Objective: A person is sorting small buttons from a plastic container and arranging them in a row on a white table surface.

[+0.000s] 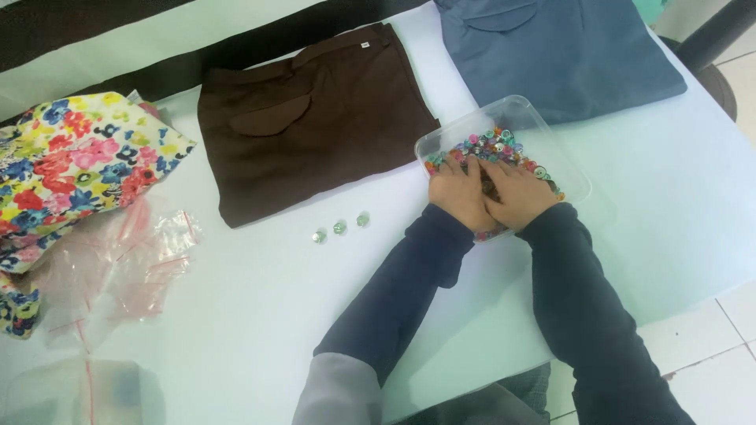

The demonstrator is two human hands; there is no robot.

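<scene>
Both hands rest side by side, touching, inside a clear plastic tray [543, 134] right of centre in the frame. The left hand [458, 191] and right hand [516, 193] lie palm down with fingers spread flat over a heap of small multicoloured buttons [498, 146]; neither looks pinched on any one piece, though the fingertips are partly buried, so a grip underneath cannot be ruled out. Sorting through such a heap goes best, I judge, with light, shallow strokes so nothing spills over the low rim at the near edge, where the wrists already press.

Three small greenish buttons [339, 228] sit in a short row on the pale bench [260, 330], left of the tray and just below a folded brown garment [315, 118]. A folded blue garment [559, 55] lies at the upper right, touching the tray's far corner. A floral fabric [71, 157] and crumpled clear plastic bags [134, 260] occupy the left side. White floor tiles [709, 370] show at the lower right.
</scene>
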